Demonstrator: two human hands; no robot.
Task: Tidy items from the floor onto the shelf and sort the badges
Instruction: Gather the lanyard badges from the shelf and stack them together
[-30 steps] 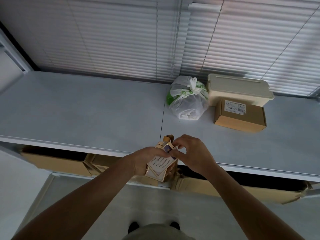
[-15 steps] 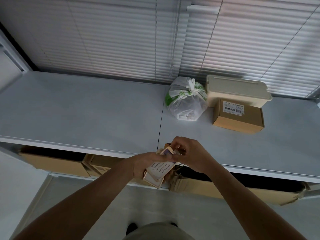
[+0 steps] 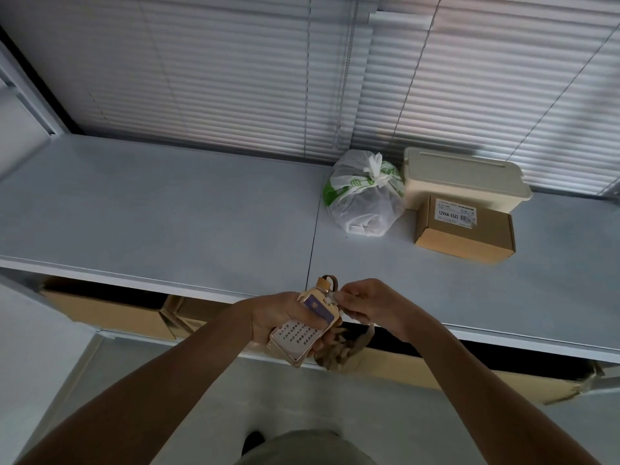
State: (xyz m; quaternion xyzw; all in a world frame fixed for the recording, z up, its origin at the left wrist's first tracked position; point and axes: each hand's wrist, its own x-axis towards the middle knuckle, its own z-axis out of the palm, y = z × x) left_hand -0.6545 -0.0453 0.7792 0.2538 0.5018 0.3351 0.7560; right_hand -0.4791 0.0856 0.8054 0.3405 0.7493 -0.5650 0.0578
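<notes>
Head view: left hand (image 3: 275, 318) clamped round the badges (image 3: 303, 330), long axis pointing up-right over the shelf (image 3: 167, 209) front edge; right hand (image 3: 365, 303) pinches their top clip end, nearer the lanyards.

Dim scene, lit from behind by daylight through closed blinds (image 3: 235, 78), brightest at the upper right. The shelf (image 3: 151, 209) top reads flat grey with soft, faint shadows beside the bag (image 3: 364, 203) and box (image 3: 464, 229). The space under the shelf is near black. Forearms are dark, underexposed. Wide-angle bending curves the shelf edge and the blinds' cords. Focus is soft overall, with slight blur at the hands (image 3: 278, 317)
</notes>
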